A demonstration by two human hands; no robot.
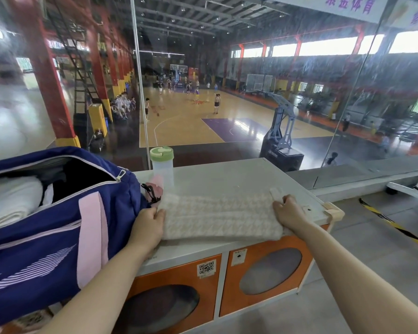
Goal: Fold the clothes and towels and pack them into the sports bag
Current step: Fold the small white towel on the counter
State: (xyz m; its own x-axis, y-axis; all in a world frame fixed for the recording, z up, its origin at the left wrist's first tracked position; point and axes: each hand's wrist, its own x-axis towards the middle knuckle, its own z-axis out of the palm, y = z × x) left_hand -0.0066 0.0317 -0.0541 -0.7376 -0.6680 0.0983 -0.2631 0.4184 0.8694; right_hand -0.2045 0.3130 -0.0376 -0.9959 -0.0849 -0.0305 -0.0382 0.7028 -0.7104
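A cream waffle-textured towel (220,215) lies folded into a long strip on the white cabinet top (239,177). My left hand (149,225) grips its left end, thumb on top, right beside the bag. My right hand (288,210) grips its right end with curled fingers. The navy and pink sports bag (46,237) stands on the left with its zip open, and folded white cloth (10,201) shows inside it.
A clear bottle with a green lid (162,165) stands behind the towel, next to a small pink item (155,184). A glass wall rises just behind the cabinet. The cabinet front has orange doors with round windows (270,271). Floor with striped tape lies to the right.
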